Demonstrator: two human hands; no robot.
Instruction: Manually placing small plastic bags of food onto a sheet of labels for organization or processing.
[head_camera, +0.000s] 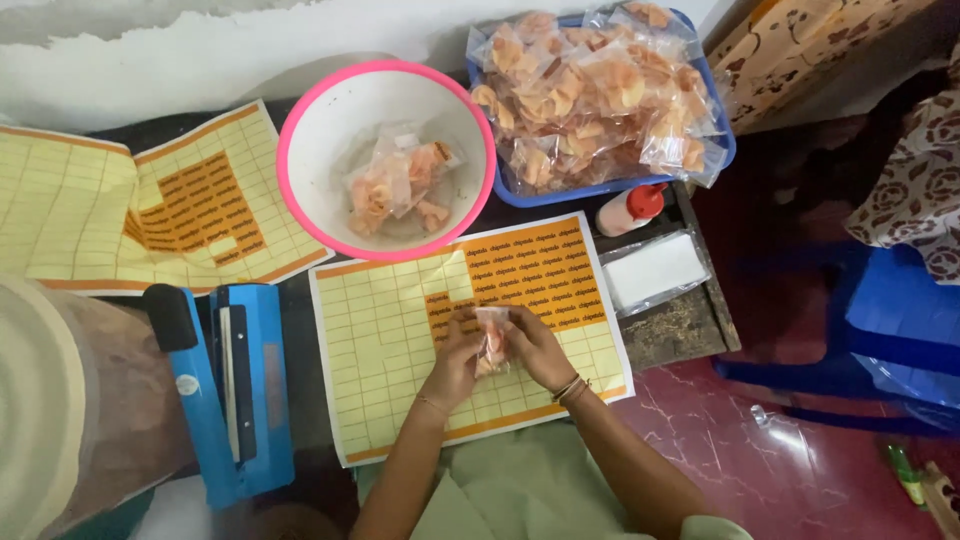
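Both my hands hold one small clear packet of orange snack pieces (492, 340) over a yellow sticker sheet (400, 340). My left hand (455, 355) grips the packet's left side. My right hand (535, 348) grips its right side; thin bangles sit on that wrist. The sheet's orange stickers remain on its upper right part; the rest is peeled yellow backing.
A pink-rimmed white bowl (300, 150) holds a few packets. A blue tray (725, 150) is piled with several packets. A blue heat sealer (235, 390) lies left. More sticker sheets (130, 210), a red-capped bottle (630, 208), a white pack (655, 270) and a blue stool (880, 320) surround.
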